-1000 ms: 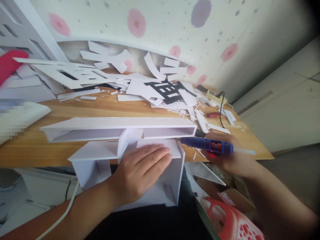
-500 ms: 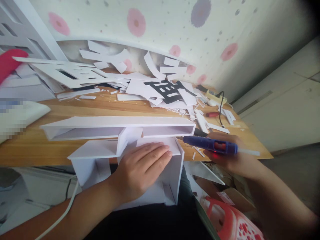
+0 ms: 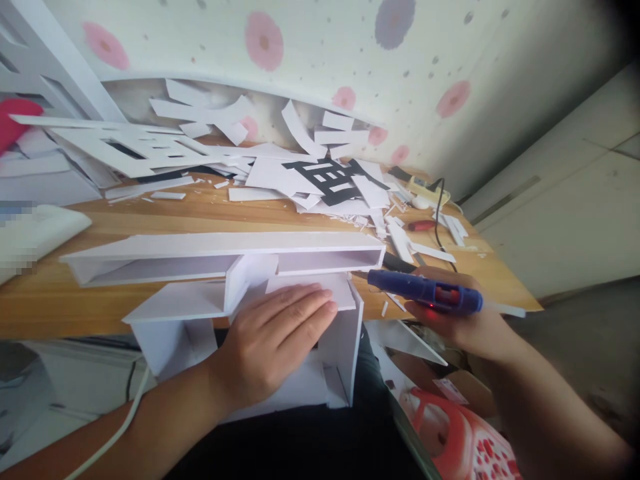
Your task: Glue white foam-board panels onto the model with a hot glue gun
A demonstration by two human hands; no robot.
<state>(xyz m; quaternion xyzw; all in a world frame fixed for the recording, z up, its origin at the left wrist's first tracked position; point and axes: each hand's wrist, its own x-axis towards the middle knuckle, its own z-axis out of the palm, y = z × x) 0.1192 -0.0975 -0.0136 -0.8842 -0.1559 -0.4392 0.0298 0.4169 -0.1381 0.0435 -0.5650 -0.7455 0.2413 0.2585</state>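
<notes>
My left hand (image 3: 280,337) lies across the top panel of a white foam-board structure (image 3: 175,299), its straight fingers pressed together on the panel. The thumb is out of sight, apparently under the panel's near edge. In my right hand (image 3: 460,320) is a blue hot glue gun (image 3: 425,292), with a red light showing and a clear glue stick (image 3: 510,310) out of its back end. Its nozzle points left, close to the structure's right top corner. A long hollow white foam-board beam (image 3: 225,247) runs across the structure's far side.
White offcuts and black cut-out lettering (image 3: 327,180) are heaped on the wooden table (image 3: 200,213). A red-handled tool (image 3: 421,225) and a power strip (image 3: 425,193) lie at the right. Below stands a pink plastic stool or basket (image 3: 450,427). A white cable (image 3: 120,427) crosses my left forearm.
The whole view has shifted slightly, moving most things a little left. The glue gun has moved slightly right relative to the structure. My left hand stays on the panel.
</notes>
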